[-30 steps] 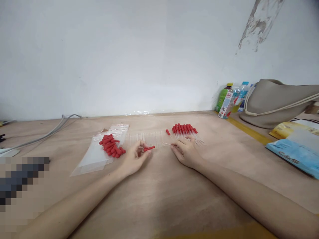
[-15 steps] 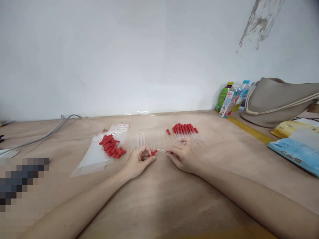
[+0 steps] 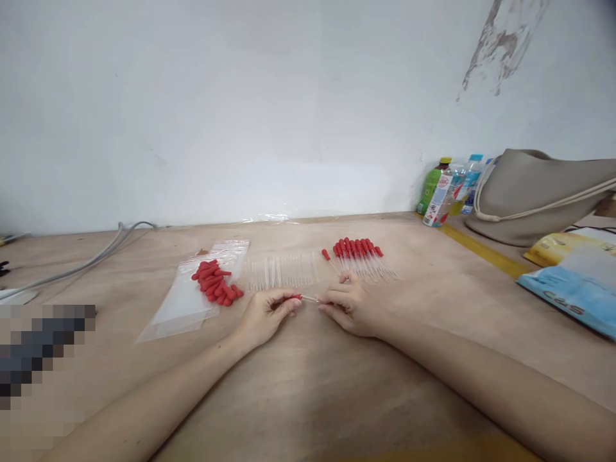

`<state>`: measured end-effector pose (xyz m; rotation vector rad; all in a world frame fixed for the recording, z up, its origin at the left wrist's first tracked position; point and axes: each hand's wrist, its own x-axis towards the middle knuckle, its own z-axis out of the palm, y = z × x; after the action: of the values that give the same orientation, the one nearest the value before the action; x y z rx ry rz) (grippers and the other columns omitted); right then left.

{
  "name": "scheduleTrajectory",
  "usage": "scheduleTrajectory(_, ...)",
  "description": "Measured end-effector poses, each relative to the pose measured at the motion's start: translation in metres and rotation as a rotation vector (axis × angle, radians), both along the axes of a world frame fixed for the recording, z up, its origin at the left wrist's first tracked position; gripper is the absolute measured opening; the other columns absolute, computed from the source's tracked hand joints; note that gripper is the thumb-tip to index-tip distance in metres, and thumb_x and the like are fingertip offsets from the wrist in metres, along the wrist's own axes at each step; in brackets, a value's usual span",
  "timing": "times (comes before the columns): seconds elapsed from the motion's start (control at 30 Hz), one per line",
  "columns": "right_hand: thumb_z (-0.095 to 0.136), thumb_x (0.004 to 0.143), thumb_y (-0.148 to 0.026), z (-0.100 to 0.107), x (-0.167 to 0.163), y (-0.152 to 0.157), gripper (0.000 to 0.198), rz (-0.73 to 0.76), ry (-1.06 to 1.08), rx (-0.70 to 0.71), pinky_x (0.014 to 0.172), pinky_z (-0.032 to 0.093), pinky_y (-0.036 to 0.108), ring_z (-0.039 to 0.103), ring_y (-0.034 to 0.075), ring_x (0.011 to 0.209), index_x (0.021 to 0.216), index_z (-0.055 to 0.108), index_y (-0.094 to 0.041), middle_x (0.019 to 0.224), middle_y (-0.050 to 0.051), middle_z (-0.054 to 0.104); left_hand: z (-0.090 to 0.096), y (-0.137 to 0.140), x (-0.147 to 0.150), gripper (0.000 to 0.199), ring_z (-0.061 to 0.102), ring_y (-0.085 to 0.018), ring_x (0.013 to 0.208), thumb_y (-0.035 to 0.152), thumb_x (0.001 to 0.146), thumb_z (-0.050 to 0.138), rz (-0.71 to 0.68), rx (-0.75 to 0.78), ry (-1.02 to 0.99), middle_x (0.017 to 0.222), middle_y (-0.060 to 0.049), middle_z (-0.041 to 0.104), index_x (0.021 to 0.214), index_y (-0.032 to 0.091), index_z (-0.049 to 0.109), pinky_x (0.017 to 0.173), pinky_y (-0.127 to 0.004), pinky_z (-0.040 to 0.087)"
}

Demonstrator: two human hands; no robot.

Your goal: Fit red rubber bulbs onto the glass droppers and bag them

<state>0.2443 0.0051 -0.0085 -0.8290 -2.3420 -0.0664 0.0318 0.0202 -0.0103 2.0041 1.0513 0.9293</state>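
The row of clear tubes (image 3: 274, 273) lies across the brown tabletop (image 3: 308, 398), its pieces side by side and too faint to count exactly, though well over ten show. To its left, at least two clear zip bags (image 3: 171, 314) lie flat and overlapping; a heap of red bulbs (image 3: 212, 282) rests on top of them, more than a dozen, piled too closely for a firm number. Far to the right of the row stand at least three bottles (image 3: 437, 202), one with a yellow cap and one with a blue cap, with some yellow liquid visible among them. Beside them, farther right of the row, slumps one grey-beige bag (image 3: 539, 199) with a pale cord, its contents hidden, and nearer the viewer lies one blue-and-yellow packet (image 3: 572, 282). Just right of the row is a cluster of red-topped droppers (image 3: 356, 247), eight or more, with one single dropper (image 3: 326, 255) apart on the cluster's left side. On the near side of the row, the left hand (image 3: 267, 317) pinches one red bulb (image 3: 297, 296) between thumb and fingers, while the right hand (image 3: 353, 308) grips one clear tube (image 3: 309, 299) by its far end. The tube's other end meets the bulb's mouth; how deep it sits cannot be told.
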Motion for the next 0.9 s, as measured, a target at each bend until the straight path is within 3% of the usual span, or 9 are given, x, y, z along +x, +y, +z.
scheduleTrajectory(0.2, 0.042, 0.085, -0.024, 0.001, 0.006, 0.004, 0.019, 0.013, -0.027, -0.034, 0.075, 0.026, 0.029, 0.050, 0.009, 0.061, 0.087, 0.061, -0.020, 0.071, -0.001, 0.061, 0.002, -0.002, -0.003, 0.022, 0.053, -0.011, 0.057, 0.033, 0.079, 0.052, -0.092, 0.041, 0.055, 0.061, 0.000, 0.058, 0.080, 0.016, 0.065, 0.055, -0.021, 0.044)
scheduleTrajectory(0.4, 0.042, 0.085, -0.025, -0.001, 0.007, 0.005, 0.021, -0.028, -0.076, 0.022, 0.073, 0.024, 0.029, 0.049, 0.010, 0.063, 0.086, 0.063, -0.022, 0.072, -0.001, 0.060, 0.007, -0.007, -0.002, 0.021, 0.054, -0.012, 0.062, 0.031, 0.081, 0.049, -0.123, 0.095, 0.213, 0.069, 0.000, 0.063, 0.082, 0.018, 0.065, 0.057, -0.021, 0.041)
scheduleTrajectory(0.67, 0.038, 0.085, -0.023, 0.000, -0.004, -0.002, 0.027, -0.056, -0.124, 0.087, 0.066, 0.021, 0.029, 0.040, 0.009, 0.054, 0.072, 0.061, -0.017, 0.062, 0.000, 0.056, 0.005, -0.007, -0.002, 0.022, 0.055, -0.012, 0.067, 0.032, 0.082, 0.048, -0.152, 0.165, 0.306, 0.076, -0.001, 0.064, 0.087, 0.017, 0.064, 0.062, -0.022, 0.042)
scheduleTrajectory(0.9, 0.037, 0.086, -0.023, -0.002, -0.010, -0.005, 0.027, -0.078, -0.162, 0.001, 0.067, 0.020, 0.029, 0.038, 0.008, 0.051, 0.068, 0.056, -0.016, 0.061, -0.002, 0.058, 0.005, -0.008, 0.000, 0.019, 0.056, -0.012, 0.069, 0.027, 0.082, 0.048, -0.177, 0.243, 0.304, 0.077, -0.001, 0.064, 0.087, 0.017, 0.063, 0.065, -0.022, 0.043)
